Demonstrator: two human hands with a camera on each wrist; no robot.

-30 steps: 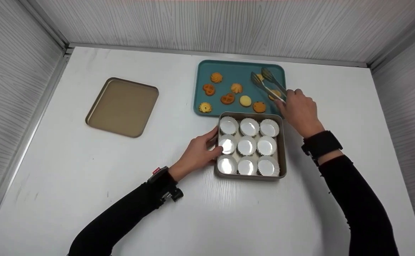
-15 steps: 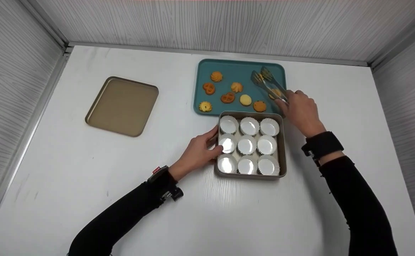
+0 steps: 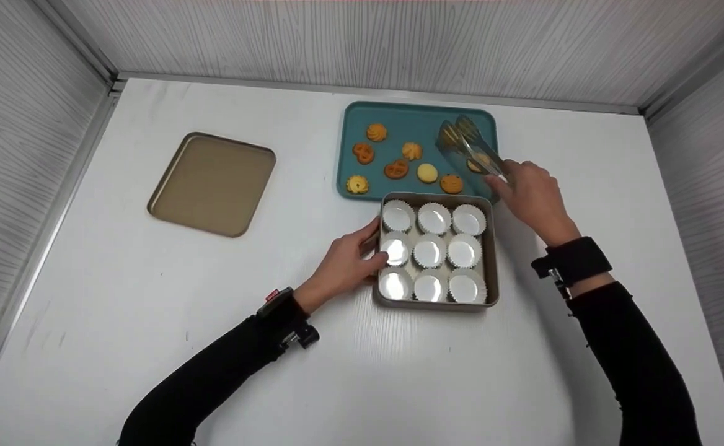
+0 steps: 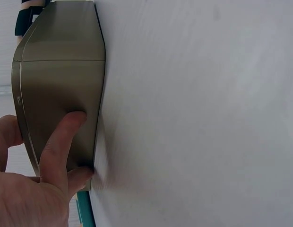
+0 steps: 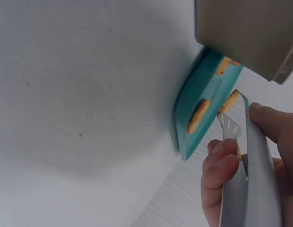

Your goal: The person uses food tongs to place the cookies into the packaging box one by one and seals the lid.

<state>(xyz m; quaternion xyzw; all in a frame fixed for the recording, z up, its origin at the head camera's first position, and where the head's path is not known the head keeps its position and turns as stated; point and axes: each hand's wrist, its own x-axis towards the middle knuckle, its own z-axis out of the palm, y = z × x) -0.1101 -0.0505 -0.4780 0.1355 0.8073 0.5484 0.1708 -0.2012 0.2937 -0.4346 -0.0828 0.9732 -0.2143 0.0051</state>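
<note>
White table between grey panelled walls carries a teal tray of cookies, a gold tin touching its near edge, and a lid well apart to the left. Right hand pinches the tongs near their back end, tips apart over the tray; they look light, springy and rather slick, best squeezed mid-arm. Left hand grips the tin's left wall; nine empty paper cups sit inside, and the cookies look brittle.

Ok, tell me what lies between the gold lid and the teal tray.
Only bare white table lies between the gold lid and the teal tray; the head view shows it.
</note>
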